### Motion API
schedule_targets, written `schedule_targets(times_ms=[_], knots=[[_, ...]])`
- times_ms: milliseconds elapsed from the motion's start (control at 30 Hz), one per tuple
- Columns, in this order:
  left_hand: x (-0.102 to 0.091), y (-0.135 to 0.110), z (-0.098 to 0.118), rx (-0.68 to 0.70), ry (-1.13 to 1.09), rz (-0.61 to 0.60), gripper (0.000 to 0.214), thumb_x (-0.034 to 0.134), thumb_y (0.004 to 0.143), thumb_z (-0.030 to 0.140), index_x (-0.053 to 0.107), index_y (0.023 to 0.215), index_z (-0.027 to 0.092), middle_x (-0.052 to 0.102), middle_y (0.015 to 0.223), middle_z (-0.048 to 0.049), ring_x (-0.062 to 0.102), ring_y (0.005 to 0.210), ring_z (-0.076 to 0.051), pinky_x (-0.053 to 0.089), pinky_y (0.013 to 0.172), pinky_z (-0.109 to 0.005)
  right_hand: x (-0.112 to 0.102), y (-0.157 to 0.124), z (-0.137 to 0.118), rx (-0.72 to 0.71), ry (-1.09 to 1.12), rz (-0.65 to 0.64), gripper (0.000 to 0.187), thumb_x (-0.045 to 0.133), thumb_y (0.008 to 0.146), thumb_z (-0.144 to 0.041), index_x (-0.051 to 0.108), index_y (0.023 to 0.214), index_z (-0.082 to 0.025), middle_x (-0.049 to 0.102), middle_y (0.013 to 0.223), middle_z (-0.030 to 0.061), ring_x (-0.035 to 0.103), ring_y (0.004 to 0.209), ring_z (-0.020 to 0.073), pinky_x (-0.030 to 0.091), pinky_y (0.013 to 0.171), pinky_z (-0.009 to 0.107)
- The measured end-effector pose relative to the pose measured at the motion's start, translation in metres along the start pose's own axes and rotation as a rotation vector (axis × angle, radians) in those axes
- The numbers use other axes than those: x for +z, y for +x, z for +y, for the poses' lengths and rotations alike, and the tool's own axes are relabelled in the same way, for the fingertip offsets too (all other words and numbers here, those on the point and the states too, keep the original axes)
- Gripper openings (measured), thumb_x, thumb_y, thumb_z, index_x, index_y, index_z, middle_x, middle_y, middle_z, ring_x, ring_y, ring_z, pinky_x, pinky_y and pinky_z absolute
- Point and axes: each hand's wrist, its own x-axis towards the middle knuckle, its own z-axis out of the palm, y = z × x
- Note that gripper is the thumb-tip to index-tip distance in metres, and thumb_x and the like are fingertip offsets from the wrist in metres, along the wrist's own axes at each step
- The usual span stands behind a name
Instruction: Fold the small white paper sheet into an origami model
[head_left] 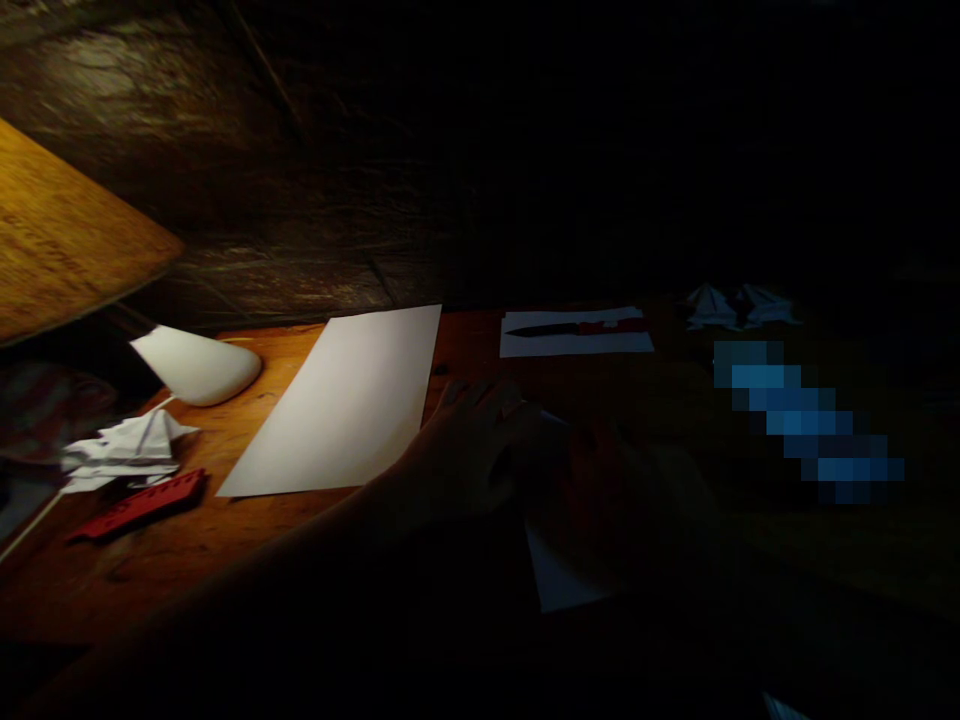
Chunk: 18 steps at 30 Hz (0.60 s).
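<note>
In deep shadow at the middle of the wooden table, my left hand (476, 430) rests at the upper left edge of a white sheet of paper (562, 580). Its fingers lie spread over the paper and the table, the thumb apart from them. My right hand (611, 490) is over the right part of the same sheet, so dark that its fingers cannot be made out. Most of the sheet is hidden beneath both hands; a lower corner shows. Left of my left hand lies a larger blank white sheet (345, 400), partly lit by the lamp.
A lamp with a yellow-brown shade (67, 240) and white base (206, 365) stands at left. Near it lie a folded paper figure (131, 450) and a red ruler-like piece (142, 505). A knife (577, 328) rests on stacked paper (525, 347) at the back; more folded papers (709, 305) sit right.
</note>
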Motion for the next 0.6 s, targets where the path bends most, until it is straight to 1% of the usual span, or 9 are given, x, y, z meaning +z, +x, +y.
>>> schedule_targets(times_ms=[100,167,267,333,367,433,533,600], knots=[[-0.002,0.0,0.002,-0.019,-0.023,0.011,0.052,0.067,0.079,0.031,0.058,0.128,0.016,0.061,0.126,-0.0143,0.058,0.111,-0.035,0.046,0.096,-0.054,0.007,0.001,0.002,0.004,0.006,0.018,0.024,0.055,0.095,-0.027,0.074,0.092,-0.013,0.07,0.093,0.0159,0.064,0.063,0.0213,0.038,0.047,0.031],[-0.003,0.0,0.002,-0.023,-0.039,0.023,0.05,0.067,0.079,0.03,0.058,0.126,0.015,0.061,0.126,-0.0142,0.058,0.112,-0.035,0.046,0.096,-0.052,0.009,0.002,0.003,0.0,0.014,0.022,0.024,0.055,0.095,-0.028,0.074,0.091,-0.013,0.07,0.095,0.0172,0.064,0.062,0.0204,0.039,0.048,0.031],[-0.003,0.0,0.001,-0.042,-0.076,0.031,0.047,0.067,0.079,0.03,0.058,0.123,0.015,0.062,0.124,-0.0138,0.058,0.112,-0.034,0.048,0.096,-0.05,0.006,0.002,0.004,-0.038,0.023,0.037,0.027,0.053,0.097,-0.029,0.074,0.092,-0.013,0.07,0.092,0.0171,0.065,0.064,0.0217,0.039,0.049,0.031],[-0.002,0.0,-0.001,-0.066,-0.088,0.04,0.049,0.068,0.079,0.031,0.056,0.123,0.015,0.062,0.124,-0.0142,0.059,0.112,-0.035,0.049,0.095,-0.05,0.001,0.002,0.005,-0.037,0.024,0.031,0.026,0.053,0.096,-0.027,0.074,0.092,-0.013,0.07,0.088,0.0165,0.065,0.063,0.0227,0.037,0.048,0.032],[-0.002,-0.001,-0.002,-0.075,-0.09,0.045,0.05,0.068,0.079,0.032,0.056,0.124,0.015,0.062,0.124,-0.0143,0.059,0.112,-0.035,0.049,0.095,-0.05,-0.001,0.002,0.006,-0.055,0.028,0.01,0.025,0.054,0.095,-0.027,0.074,0.094,-0.013,0.071,0.09,0.0162,0.066,0.063,0.0229,0.036,0.047,0.032],[-0.001,-0.001,-0.003,-0.084,-0.099,0.054,0.053,0.069,0.079,0.034,0.054,0.126,0.015,0.062,0.124,-0.0144,0.059,0.113,-0.035,0.05,0.096,-0.051,-0.002,0.002,0.007,-0.055,0.017,0.044,0.024,0.055,0.094,-0.027,0.074,0.093,-0.013,0.071,0.089,0.0162,0.065,0.062,0.0232,0.034,0.046,0.032],[0.0,-0.002,-0.003,-0.111,-0.135,0.036,0.056,0.07,0.077,0.034,0.053,0.127,0.016,0.061,0.124,-0.0139,0.06,0.11,-0.034,0.052,0.092,-0.049,0.001,0.002,0.008,-0.074,0.008,0.07,0.025,0.055,0.094,-0.028,0.074,0.085,-0.014,0.07,0.087,0.0164,0.062,0.059,0.0206,0.03,0.045,0.031],[0.0,-0.003,-0.002,-0.139,-0.157,0.026,0.058,0.071,0.077,0.035,0.051,0.128,0.016,0.059,0.126,-0.0143,0.06,0.109,-0.034,0.053,0.09,-0.047,0.004,0.001,0.009,-0.082,0.015,0.071,0.026,0.055,0.094,-0.029,0.074,0.085,-0.015,0.07,0.087,0.0157,0.061,0.058,0.0194,0.029,0.045,0.03]])
